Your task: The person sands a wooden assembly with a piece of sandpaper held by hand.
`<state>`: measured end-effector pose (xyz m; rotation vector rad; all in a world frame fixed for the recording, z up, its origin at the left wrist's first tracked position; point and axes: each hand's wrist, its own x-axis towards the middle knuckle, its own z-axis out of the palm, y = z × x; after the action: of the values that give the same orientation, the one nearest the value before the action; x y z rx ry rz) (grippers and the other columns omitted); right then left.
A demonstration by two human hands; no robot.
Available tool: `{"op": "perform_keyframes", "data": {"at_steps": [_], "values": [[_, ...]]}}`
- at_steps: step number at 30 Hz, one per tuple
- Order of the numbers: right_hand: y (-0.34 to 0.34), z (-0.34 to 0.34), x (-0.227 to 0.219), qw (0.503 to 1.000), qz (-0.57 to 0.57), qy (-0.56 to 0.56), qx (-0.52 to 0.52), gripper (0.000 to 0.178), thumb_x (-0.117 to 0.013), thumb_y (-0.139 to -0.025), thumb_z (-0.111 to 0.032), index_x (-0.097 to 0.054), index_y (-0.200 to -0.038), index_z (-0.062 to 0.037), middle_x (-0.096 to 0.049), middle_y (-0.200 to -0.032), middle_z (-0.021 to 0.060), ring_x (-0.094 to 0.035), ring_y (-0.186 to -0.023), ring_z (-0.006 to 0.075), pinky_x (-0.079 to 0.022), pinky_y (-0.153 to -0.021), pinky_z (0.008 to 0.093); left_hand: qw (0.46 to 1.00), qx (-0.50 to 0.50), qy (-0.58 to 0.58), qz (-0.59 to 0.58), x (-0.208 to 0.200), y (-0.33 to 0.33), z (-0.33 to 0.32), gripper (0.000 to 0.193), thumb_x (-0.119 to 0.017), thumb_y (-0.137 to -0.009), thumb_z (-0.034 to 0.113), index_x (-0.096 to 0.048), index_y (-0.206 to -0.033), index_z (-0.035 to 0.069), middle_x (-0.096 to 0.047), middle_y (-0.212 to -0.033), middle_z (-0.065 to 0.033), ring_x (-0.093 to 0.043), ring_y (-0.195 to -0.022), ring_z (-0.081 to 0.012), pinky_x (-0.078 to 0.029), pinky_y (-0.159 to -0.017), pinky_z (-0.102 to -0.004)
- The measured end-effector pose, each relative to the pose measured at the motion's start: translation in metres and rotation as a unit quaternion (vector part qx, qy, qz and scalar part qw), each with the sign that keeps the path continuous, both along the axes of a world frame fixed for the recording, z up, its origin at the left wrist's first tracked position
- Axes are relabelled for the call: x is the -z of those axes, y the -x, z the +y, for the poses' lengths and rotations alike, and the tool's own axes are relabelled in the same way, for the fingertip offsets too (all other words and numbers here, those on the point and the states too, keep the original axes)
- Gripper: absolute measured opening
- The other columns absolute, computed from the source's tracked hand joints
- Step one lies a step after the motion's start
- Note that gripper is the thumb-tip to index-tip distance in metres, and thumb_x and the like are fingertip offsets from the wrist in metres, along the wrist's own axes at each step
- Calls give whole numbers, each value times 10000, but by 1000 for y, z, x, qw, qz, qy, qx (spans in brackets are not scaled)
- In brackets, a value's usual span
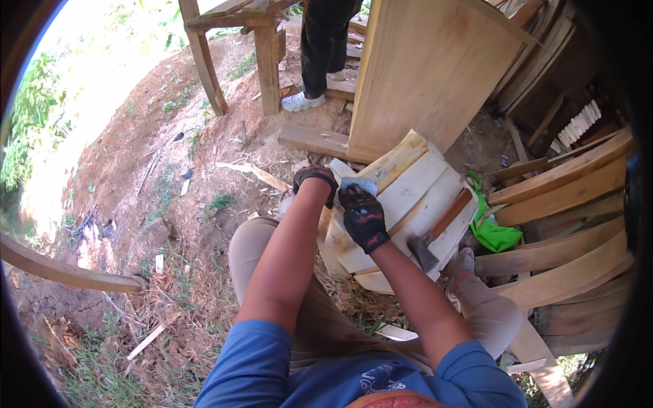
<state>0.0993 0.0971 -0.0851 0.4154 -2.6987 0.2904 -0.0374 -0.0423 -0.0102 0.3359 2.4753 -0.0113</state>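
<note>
My left hand [316,180], in a dark glove, is closed at the left edge of a pale wooden board [343,170]; its fingertips are mostly hidden. Close beside it, my right hand [364,216] wears a black glove with red marks. Its fingers are bent over a grey-blue sheet [360,184] that looks like sandpaper, pressed against the work between my hands. Under and beside both hands lie several pale wooden slats [401,211], side by side between my legs. A tool with a dark head [423,254] and a brown wooden handle [449,214] rests on them.
A large wooden panel [428,75] leans upright ahead. Beyond it stands a person in dark trousers [321,51], next to a wooden bench [265,64]. Curved timber pieces [564,183] are stacked on the right, near a bright green bag [495,231]. Wood scraps [146,341] litter the earth slope.
</note>
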Motion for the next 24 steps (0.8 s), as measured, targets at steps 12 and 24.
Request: {"op": "perform_keyframes", "data": {"at_steps": [12,24], "values": [[-32,21,-6,997,20,-34,-59,412,-610,-929,-146,-720,-1311,-34,-740,-1322,189,-682,-1283,334,-509,-1112,480,999,-5,13,-31,-7,-2,0,654,-994,-707,360,-787,-1305,194,-731,-1403,-53,-705,-1278,-313,-578,-1055,-489],[20,-15,-39,982,-185,36,-2,405,-591,-970,-197,-713,-1333,-66,-703,-1394,171,-632,-1353,312,-456,-1177,463,999,-7,3,-45,6,10,-2,567,-971,-763,286,-795,-1289,169,-729,-1404,-68,-707,-1272,-306,-613,-990,-486]]}}
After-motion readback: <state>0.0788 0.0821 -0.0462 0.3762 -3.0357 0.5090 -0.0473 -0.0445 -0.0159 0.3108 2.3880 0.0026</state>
